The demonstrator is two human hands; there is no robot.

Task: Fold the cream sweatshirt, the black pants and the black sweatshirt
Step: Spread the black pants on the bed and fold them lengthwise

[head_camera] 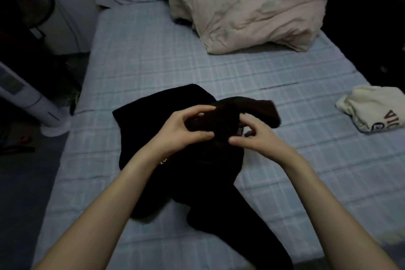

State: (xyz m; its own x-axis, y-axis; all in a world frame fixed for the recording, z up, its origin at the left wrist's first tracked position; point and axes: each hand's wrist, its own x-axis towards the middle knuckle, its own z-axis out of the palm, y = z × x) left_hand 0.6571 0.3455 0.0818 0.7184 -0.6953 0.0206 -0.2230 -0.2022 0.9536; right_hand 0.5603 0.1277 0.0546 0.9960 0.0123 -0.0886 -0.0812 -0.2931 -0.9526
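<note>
Left hand (186, 129) curls its fingers round a raised bunch of the black cloth garment (197, 173), and right hand (256, 138) pinches the same bunch between thumb and fingers, close by a small tag. That makes 2 hands on 1 wad of cloth, lifted just off the pale blue plaid bed sheet (153, 61). In this dim light I cannot tell whether it is the pants or the black sweatshirt. The rest of it lies spread on the bed, with 1 long limb trailing toward the near edge.

It looks soft and limp — light, with no stiffness and nothing to break — so it will sag and slide wherever it is not held. My call is to grip at a seam or hem, where the cloth is doubled and the hold stays true, then lay it flat before creasing.

Off to the right the cream printed sweatshirt (372, 109) sits in a folded bundle, well apart. A crumpled beige duvet (247, 11) is heaped at the far end, and a white tower fan (32, 103) stands beside the bed.
</note>
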